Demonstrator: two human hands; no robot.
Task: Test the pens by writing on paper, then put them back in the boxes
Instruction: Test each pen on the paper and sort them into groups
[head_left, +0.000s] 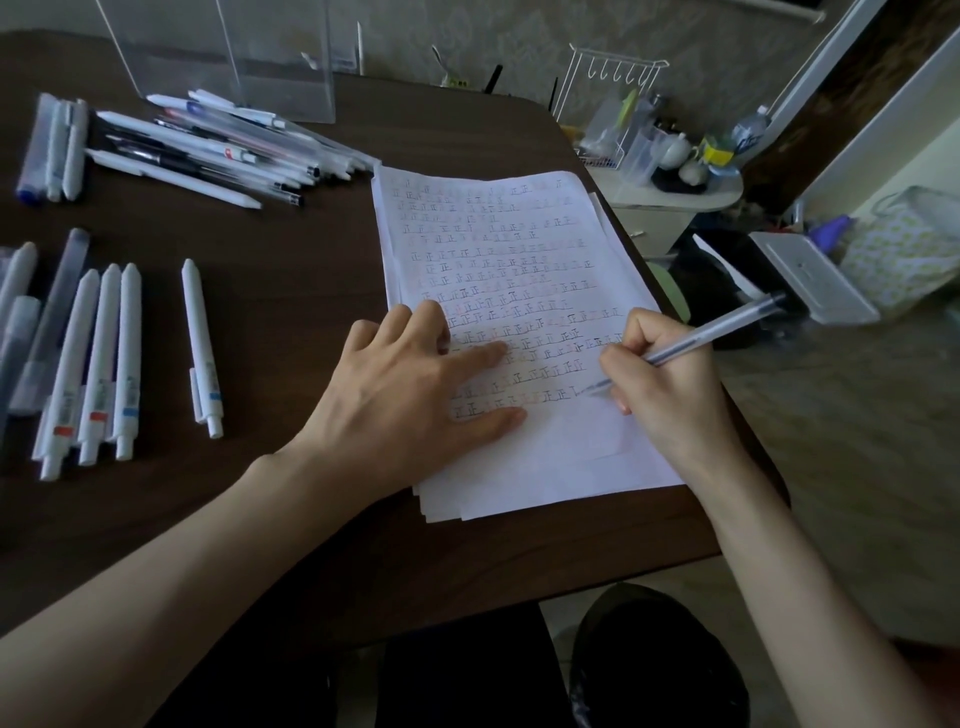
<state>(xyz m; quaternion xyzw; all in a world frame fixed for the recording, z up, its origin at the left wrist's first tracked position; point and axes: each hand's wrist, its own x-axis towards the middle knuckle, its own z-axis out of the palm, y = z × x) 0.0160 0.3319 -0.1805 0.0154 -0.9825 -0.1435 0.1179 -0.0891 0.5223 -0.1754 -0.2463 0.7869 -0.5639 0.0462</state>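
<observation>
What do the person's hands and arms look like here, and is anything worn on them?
The left hand and right hand are bare: no gloves, no rings visible. Neither wrist carries a watch or bracelet. The left forearm and right forearm are uncovered up to the picture's edge; no sleeve shows.

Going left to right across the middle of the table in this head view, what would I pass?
A row of white plastic click pens → lone white plastic pen → left hand → right hand holding a clear plastic pen.
</observation>
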